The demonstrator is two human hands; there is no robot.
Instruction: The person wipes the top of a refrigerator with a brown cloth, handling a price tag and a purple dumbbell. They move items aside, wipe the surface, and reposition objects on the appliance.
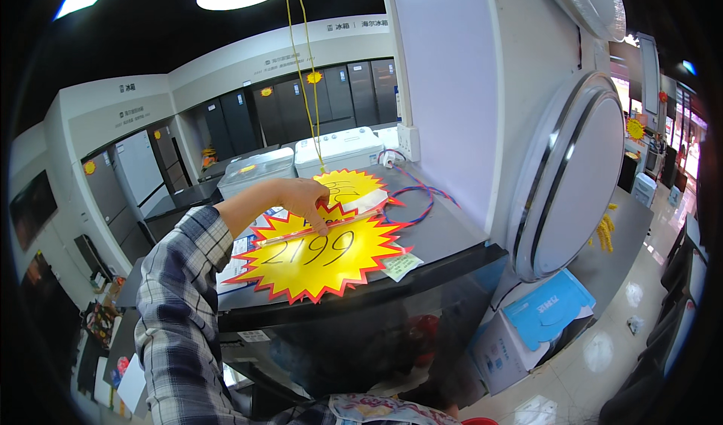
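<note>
My left hand, in a plaid sleeve, reaches over a dark appliance top. Its fingers rest on a yellow starburst price sign with a red edge and handwritten figures, near a thin clear strip lying across the sign. Whether the fingers grip the strip or only press on it, I cannot tell. Behind lies a second yellow starburst sign, partly under a white piece. Printed sheets and a pale green slip stick out from beneath. My right hand is out of view.
A looped red and blue cord lies by the wall socket. Yellow cords hang from above. Behind stand a white twin-tub washing machine and refrigerators. A round ceiling lamp leans at the right, above a cardboard box.
</note>
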